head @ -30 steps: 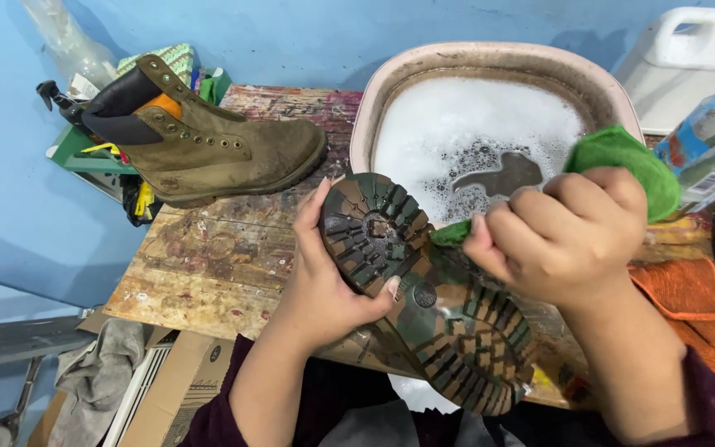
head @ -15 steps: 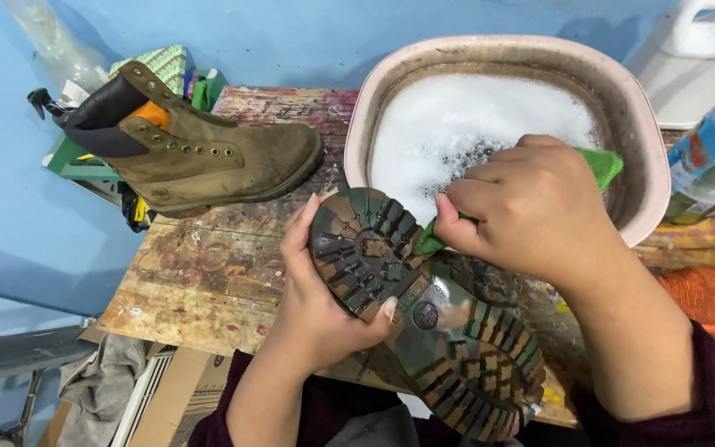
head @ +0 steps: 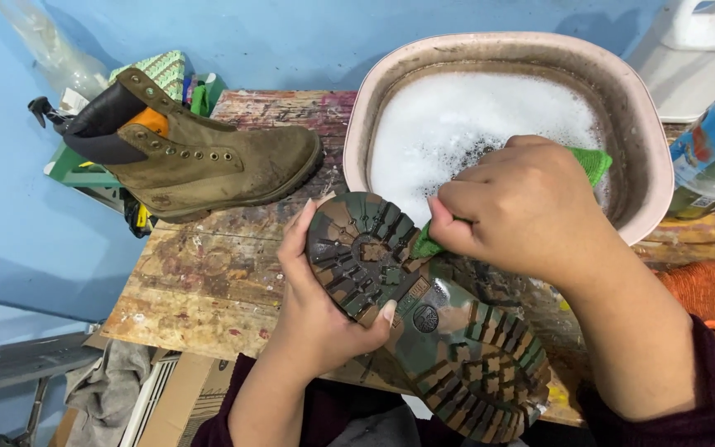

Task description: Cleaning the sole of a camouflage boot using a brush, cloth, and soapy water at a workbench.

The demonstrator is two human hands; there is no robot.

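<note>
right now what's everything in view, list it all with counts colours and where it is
boot sole-up: 1, green-brown camouflage tread, front centre, held over the table
boot upright: 1, olive brown, table's far left
basin: 1, pink, sudsy water, far right of the table
cloth: 1, green, under the right hand
table: 1, paint-stained wood
jug: 1, white, top right
orange cloth: 1, right edge
left hand: grips the sole-up boot
right hand: presses the cloth to the sole

Camouflage-soled boot (head: 424, 331) sole-up, green cloth (head: 593, 161) against it
</note>
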